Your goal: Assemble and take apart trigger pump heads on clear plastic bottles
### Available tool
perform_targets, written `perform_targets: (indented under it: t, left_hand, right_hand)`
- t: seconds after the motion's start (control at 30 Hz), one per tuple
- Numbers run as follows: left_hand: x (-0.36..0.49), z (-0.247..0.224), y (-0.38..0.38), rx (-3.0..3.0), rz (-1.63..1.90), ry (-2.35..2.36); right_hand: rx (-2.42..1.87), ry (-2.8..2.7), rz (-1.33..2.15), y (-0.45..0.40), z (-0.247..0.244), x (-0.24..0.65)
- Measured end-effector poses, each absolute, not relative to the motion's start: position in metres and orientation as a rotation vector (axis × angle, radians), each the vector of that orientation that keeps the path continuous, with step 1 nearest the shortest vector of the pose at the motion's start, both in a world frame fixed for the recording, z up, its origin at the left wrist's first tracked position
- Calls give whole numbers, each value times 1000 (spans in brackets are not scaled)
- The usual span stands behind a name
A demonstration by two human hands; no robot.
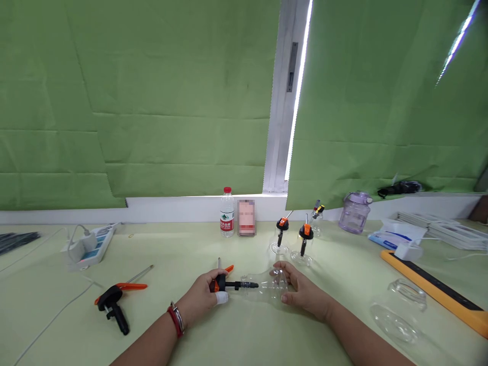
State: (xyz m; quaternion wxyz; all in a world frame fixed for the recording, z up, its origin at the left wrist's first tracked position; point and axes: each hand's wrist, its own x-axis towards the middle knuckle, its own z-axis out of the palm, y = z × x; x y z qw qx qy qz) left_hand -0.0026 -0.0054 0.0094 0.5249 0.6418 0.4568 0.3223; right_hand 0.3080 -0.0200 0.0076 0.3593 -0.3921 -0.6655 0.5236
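left hand (204, 295): at lower centre, thumb and fingers closed around the dark cap of a spray top (236, 285); gripping at the cap probably leaves the stem free to line up with the neck.
right hand (301, 292): just right of it, thumb and fingers clasping the wide end of a clear bottle (269, 284), seemingly to steady it against the stem.
clear bottle: lower centre, on its side, mouth toward the left of the frame; see-through, smooth, ridged at the neck, swelling toward the base. the stem's tip shows inside the neck. whether it rests on the table (183, 254) cannot be told.
spray top: hard, black, plastic-looking, with an orange lever and a slim straight stem.
loose spray top (114, 300): lower left, similar black and orange, lying apart from the hands, with a thin pale rod.
fitted bottles (279, 249): right of centre, upright, dark tops on clear bodies, perhaps set back to leave working room.
clear vessel (396, 317): lower right, rounded and glossy; upright or tipped is hard to tell.
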Motion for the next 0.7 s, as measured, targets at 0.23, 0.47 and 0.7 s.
perform_targets:
  t: [0.23, 0.47, 0.7]
  left_hand:
    - [3, -1, -4, 1529, 801, 987]
    - [16, 3, -13, 1542, 821, 931]
    - [17, 5, -15, 1549, 828, 956]
  right_hand:
    - [-1000, -1730, 1328, -20, 4, 304]
    - [-967, -1833, 1280, -28, 7, 291]
    - [-964, -1833, 1298, -29, 9, 290]
